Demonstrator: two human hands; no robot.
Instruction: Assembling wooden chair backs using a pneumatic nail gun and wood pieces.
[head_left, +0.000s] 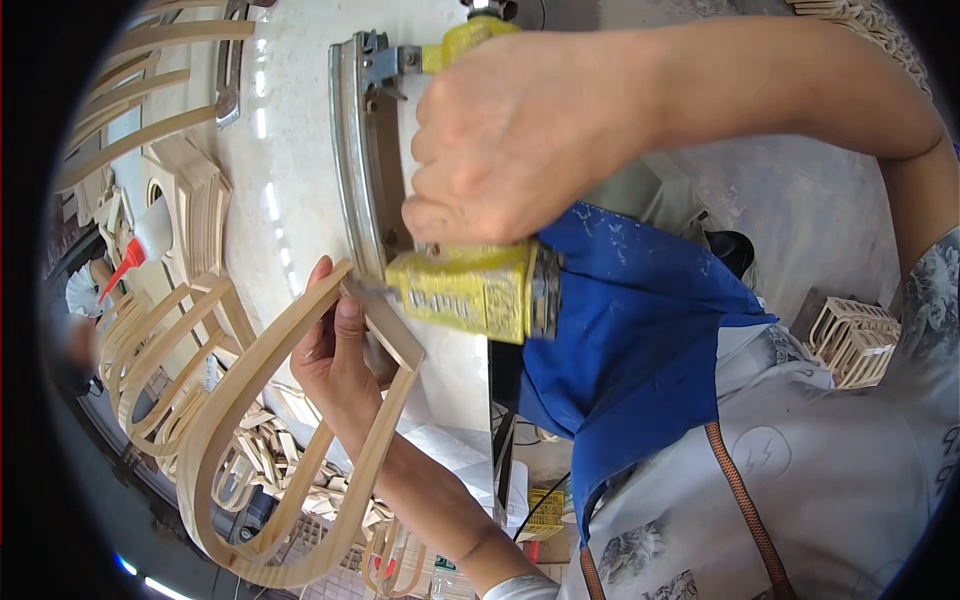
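Observation:
My right hand (510, 150) is wrapped round the handle of a yellow nail gun (460, 290) with a long curved metal magazine (350, 160). The gun's nose is at the corner of a pale bent-wood frame (205, 470), close beside my left thumb; whether it touches the wood I cannot tell. My left hand (345, 360) grips that corner, thumb on one side and fingers partly hidden behind. The frame has a rounded looped end, and a short straight piece (395, 335) joins its arms near my left hand.
A whitish worktop (290, 70) lies under the gun. More bent-wood frames (150, 370), stacked wooden panels (195, 205) and a bottle with a red nozzle (125, 265) are at the left. A blue apron (640, 330) hangs close to the gun. Another person (85, 290) is at the left edge.

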